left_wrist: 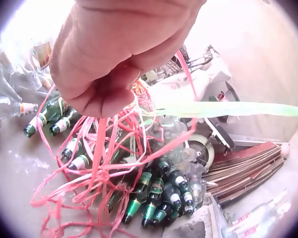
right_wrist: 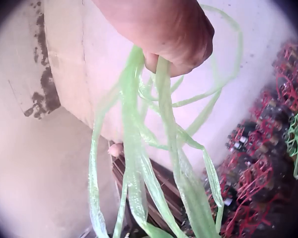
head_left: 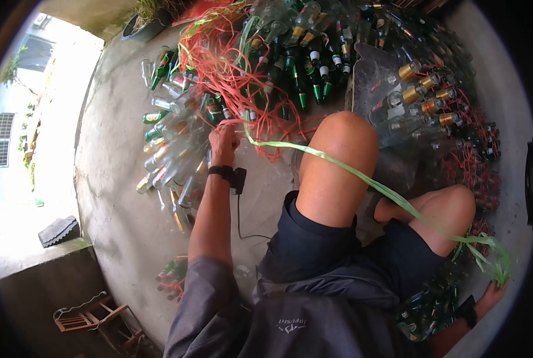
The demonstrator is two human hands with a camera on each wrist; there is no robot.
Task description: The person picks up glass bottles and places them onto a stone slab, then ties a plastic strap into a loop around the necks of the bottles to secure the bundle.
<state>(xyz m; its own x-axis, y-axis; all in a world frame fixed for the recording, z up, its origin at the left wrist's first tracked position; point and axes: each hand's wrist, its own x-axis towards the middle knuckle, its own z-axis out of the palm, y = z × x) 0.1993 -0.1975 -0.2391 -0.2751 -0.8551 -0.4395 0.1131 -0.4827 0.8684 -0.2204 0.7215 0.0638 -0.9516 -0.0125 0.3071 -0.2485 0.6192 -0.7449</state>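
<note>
With curled fingers my left hand (head_left: 223, 145) grips pink plastic twine (left_wrist: 100, 144), whose loose strands hang below the fist in the left wrist view. A large tangle of this pink twine (head_left: 218, 65) spreads over the bottles just ahead. Far out to the right, my right hand (head_left: 492, 293) holds a bunch of light green plastic twine (right_wrist: 134, 134), several loops dangling from the fist in the right wrist view. One long green strand (head_left: 338, 162) runs from the tangle across my raised knee to the right hand.
Clear glass bottles (head_left: 171, 131) lie beside my left forearm, and green bottles (head_left: 302, 77) lie beyond the tangle. More bottles with gold necks (head_left: 430, 92) are heaped at the right. Bottles bundled in pink twine (right_wrist: 253, 168) line the wall. A wooden stool (head_left: 93, 319) lies at lower left.
</note>
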